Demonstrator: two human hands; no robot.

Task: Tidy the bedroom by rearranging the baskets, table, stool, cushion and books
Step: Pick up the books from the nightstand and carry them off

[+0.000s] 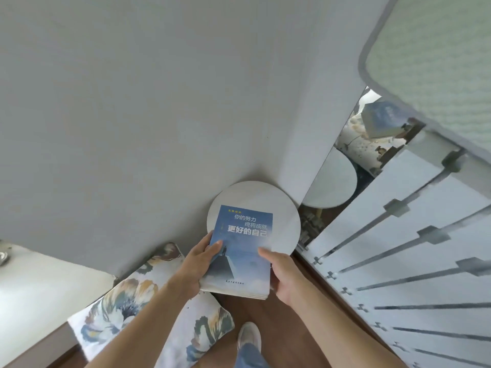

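Fingers [215, 245] of our left hand [198, 265] and right hand [285, 277] clamp the books [240, 257] over the bench [255, 196], and we judge them nearly placed, with the cushion [143, 298] beside it left to tidy.

Both arms are bare. Our left forearm [148, 320] angles in from about 7 o'clock, our right forearm [337, 335] from 5. Our left grip [202, 264] curls round the 9 o'clock edge of the book stack [241, 251], thumb on the cover. Our right grip [281, 277] clamps the 3 o'clock edge the same way, thumb on top.
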